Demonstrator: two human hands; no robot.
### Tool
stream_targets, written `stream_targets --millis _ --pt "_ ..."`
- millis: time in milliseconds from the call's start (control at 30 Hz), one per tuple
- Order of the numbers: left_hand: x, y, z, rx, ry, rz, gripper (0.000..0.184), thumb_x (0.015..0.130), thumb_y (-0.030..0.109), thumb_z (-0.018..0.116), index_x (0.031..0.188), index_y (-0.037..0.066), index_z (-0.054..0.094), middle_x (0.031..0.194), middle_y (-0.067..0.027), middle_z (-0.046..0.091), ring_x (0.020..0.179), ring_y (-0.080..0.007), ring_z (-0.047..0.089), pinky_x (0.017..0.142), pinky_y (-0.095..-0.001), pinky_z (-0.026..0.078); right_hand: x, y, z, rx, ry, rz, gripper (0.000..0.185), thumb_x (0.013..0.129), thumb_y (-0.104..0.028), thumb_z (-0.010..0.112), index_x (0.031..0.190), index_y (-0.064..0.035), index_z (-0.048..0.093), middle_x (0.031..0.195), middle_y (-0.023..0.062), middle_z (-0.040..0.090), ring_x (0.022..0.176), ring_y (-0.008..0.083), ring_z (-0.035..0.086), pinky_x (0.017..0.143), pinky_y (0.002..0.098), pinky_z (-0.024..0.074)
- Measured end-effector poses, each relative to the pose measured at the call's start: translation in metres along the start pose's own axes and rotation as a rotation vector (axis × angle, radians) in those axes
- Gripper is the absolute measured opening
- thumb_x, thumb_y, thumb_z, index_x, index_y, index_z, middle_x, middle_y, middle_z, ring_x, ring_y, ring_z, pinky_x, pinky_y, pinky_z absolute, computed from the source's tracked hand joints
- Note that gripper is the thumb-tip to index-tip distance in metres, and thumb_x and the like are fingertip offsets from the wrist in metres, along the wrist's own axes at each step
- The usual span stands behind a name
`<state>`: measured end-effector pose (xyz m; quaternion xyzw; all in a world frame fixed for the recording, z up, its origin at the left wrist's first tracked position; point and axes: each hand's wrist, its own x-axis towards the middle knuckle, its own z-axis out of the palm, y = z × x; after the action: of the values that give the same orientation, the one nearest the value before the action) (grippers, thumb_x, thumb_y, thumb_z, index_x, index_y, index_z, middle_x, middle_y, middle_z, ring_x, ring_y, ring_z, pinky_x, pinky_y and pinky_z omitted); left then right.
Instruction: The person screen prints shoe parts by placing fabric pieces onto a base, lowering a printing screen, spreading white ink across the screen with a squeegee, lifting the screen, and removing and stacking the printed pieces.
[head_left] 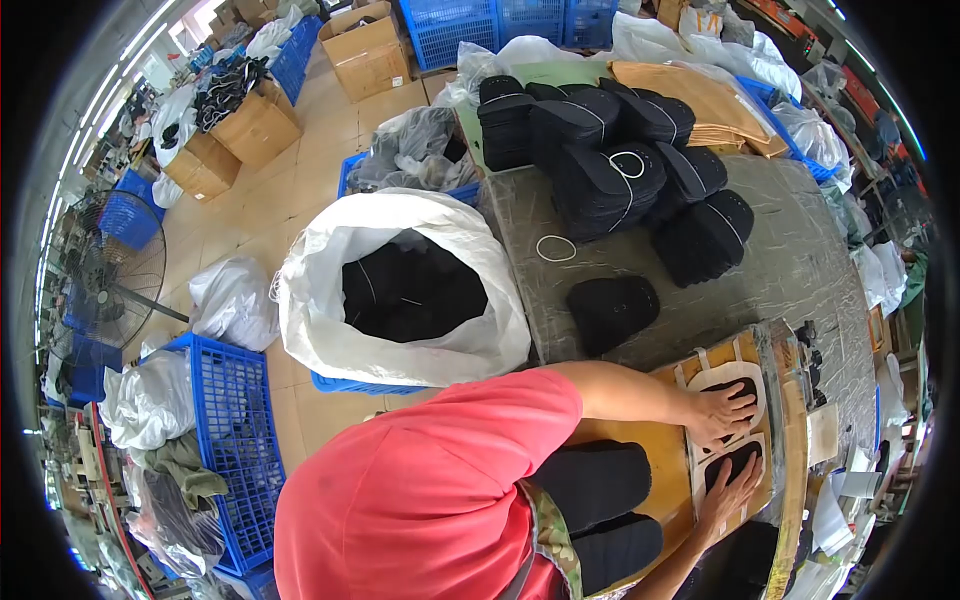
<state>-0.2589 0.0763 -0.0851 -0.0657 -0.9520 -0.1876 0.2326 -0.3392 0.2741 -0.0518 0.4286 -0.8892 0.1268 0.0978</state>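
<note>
My left hand (722, 413) lies with fingers spread on a black piece inside the upper white frame (758, 395). Below it, my right hand (730, 492) rests, fingers apart, on another black piece (740, 458) in the lower white frame. Both frames sit on a yellow board (670, 438). Two dark stacks (590, 480) of black pieces lie on the board close to my body. A single black piece (612, 312) lies on the table (530, 220) beyond the board.
Banded black stacks (610, 190) stand at the table's back, near a loose white band (556, 248). Left of the table is a white sack (305, 330) holding black pieces. Blue crates (235, 430), cardboard boxes (365, 55) and a fan (105, 270) stand around.
</note>
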Motion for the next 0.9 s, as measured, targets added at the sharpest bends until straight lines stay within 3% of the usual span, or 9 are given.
stream_targets --millis 167,200,300,333,367,467,633,733,900 --pt "0.008 -0.006 -0.033 -0.043 0.047 -0.170 0.056 0.069 0.030 0.067 0.111 -0.006 0.062 0.127 -0.0234 0.052 0.124 -0.0372 0.043 0.111 -0.0482 0.026 0.001 -0.009 -0.009 0.131 0.065 0.032 0.045 0.094 -0.029 0.056 0.134 -0.0070 0.052 0.141 0.0183 0.046 0.130 0.0376 0.042 0.108 0.0451 0.0336" --pt "0.003 -0.006 -0.023 0.020 0.293 -0.090 0.052 0.069 0.026 0.068 0.110 -0.007 0.063 0.126 -0.0240 0.053 0.124 -0.0376 0.042 0.109 -0.0501 0.028 0.000 -0.015 -0.020 0.153 0.042 0.060 0.045 0.094 -0.029 0.057 0.133 -0.0069 0.053 0.141 0.0189 0.046 0.130 0.0375 0.042 0.107 0.0441 0.0350" --pt "0.002 -0.017 -0.012 0.027 0.297 0.006 0.050 0.065 0.026 0.068 0.104 -0.005 0.065 0.121 -0.0249 0.056 0.120 -0.0406 0.046 0.105 -0.0541 0.031 -0.002 -0.024 -0.029 0.107 -0.007 0.186 0.053 0.091 -0.038 0.058 0.136 -0.0100 0.051 0.141 0.0209 0.045 0.132 0.0389 0.039 0.110 0.0460 0.0309" --pt "0.000 -0.011 -0.034 0.011 0.031 -0.041 0.047 0.068 0.025 0.067 0.106 -0.003 0.065 0.121 -0.0216 0.057 0.120 -0.0380 0.047 0.101 -0.0528 0.034 -0.001 -0.014 -0.015 0.154 0.027 0.175 0.056 0.090 -0.037 0.059 0.136 -0.0073 0.049 0.142 0.0220 0.043 0.133 0.0402 0.036 0.111 0.0479 0.0263" --pt "0.002 -0.011 -0.044 0.046 0.258 0.139 0.047 0.076 0.026 0.066 0.113 -0.003 0.062 0.126 -0.0189 0.055 0.122 -0.0359 0.046 0.100 -0.0510 0.034 -0.002 -0.017 -0.021 0.247 0.026 0.139 0.060 0.088 -0.037 0.060 0.136 -0.0040 0.047 0.142 0.0228 0.043 0.134 0.0408 0.034 0.112 0.0501 0.0213" --pt "-0.005 -0.004 -0.061 0.064 -0.106 -0.137 0.049 0.089 0.026 0.058 0.131 0.003 0.050 0.133 -0.0181 0.050 0.125 -0.0372 0.043 0.104 -0.0526 0.029 -0.010 -0.021 -0.014 0.139 0.148 0.107 0.064 0.085 -0.039 0.064 0.135 -0.0025 0.047 0.135 0.0220 0.049 0.131 0.0385 0.036 0.111 0.0509 0.0213" --pt "-0.015 -0.013 -0.071 -0.023 0.183 -0.106 0.042 0.094 0.023 0.050 0.129 0.001 0.051 0.127 -0.0207 0.054 0.120 -0.0394 0.046 0.104 -0.0465 0.031 -0.014 -0.017 -0.015 0.240 0.254 0.126 0.049 0.083 -0.027 0.067 0.123 -0.0023 0.056 0.126 0.0221 0.055 0.121 0.0398 0.045 0.104 0.0477 0.0313" --pt "-0.036 -0.036 -0.095 -0.480 0.321 -0.508 0.043 0.097 0.024 0.048 0.134 0.002 0.047 0.133 -0.0161 0.052 0.128 -0.0314 0.043 0.108 -0.0417 0.027 -0.022 -0.009 -0.027 0.330 0.327 0.243 0.036 0.080 -0.016 0.068 0.111 0.0002 0.062 0.115 0.0206 0.061 0.110 0.0395 0.053 0.095 0.0447 0.0411" --pt "-0.022 0.004 -0.224 -0.838 0.525 -0.299 0.055 0.103 0.043 0.030 0.139 0.002 0.041 0.143 -0.0128 0.043 0.134 -0.0230 0.038 0.113 -0.0370 0.023 -0.045 0.070 -0.095 0.296 0.526 0.252 0.028 0.082 -0.008 0.064 0.109 0.0006 0.064 0.105 0.0180 0.066 0.098 0.0332 0.062 0.088 0.0389 0.0473"
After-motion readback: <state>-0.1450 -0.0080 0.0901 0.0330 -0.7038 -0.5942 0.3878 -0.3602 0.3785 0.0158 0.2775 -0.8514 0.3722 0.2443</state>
